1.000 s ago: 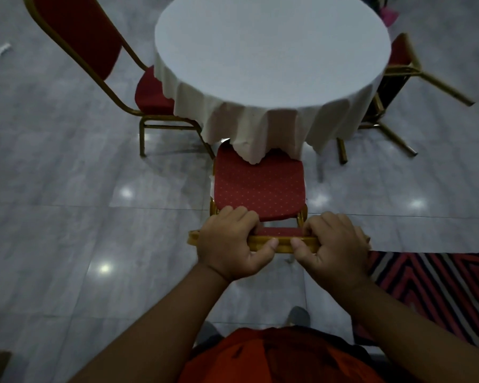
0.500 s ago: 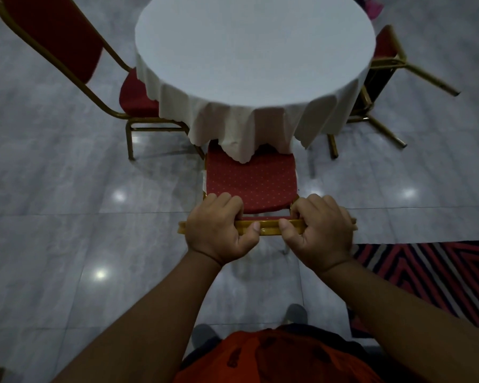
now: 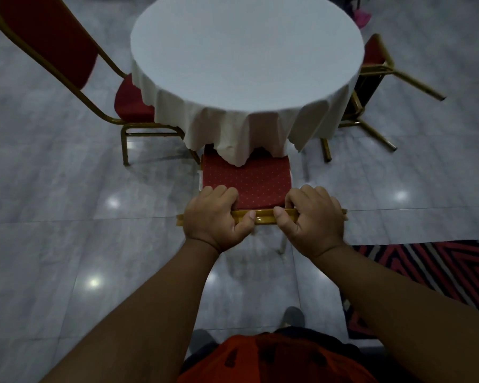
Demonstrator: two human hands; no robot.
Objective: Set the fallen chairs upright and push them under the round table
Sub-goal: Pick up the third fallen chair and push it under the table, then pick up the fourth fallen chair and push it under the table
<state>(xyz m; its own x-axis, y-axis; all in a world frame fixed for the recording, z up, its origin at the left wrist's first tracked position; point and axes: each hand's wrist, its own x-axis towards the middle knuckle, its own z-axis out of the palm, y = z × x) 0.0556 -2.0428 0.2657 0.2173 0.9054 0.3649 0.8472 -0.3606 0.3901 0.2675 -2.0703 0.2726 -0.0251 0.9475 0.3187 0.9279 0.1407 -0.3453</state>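
Both hands, left (image 3: 215,218) and right (image 3: 311,219), are clamping the chair (image 3: 246,182) top rail; seat is sliding further under the bench (image 3: 246,51) cloth than a second ago. Right chair (image 3: 371,78) is lying toppled.

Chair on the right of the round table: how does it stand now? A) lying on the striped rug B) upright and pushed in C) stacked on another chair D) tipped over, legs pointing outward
D: the right-hand chair lies on its side beside the round table, its gold legs pointing away from the table.

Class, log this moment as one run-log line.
left hand: grips chair top rail | right hand: grips rail | seat front under tablecloth | right chair: fallen
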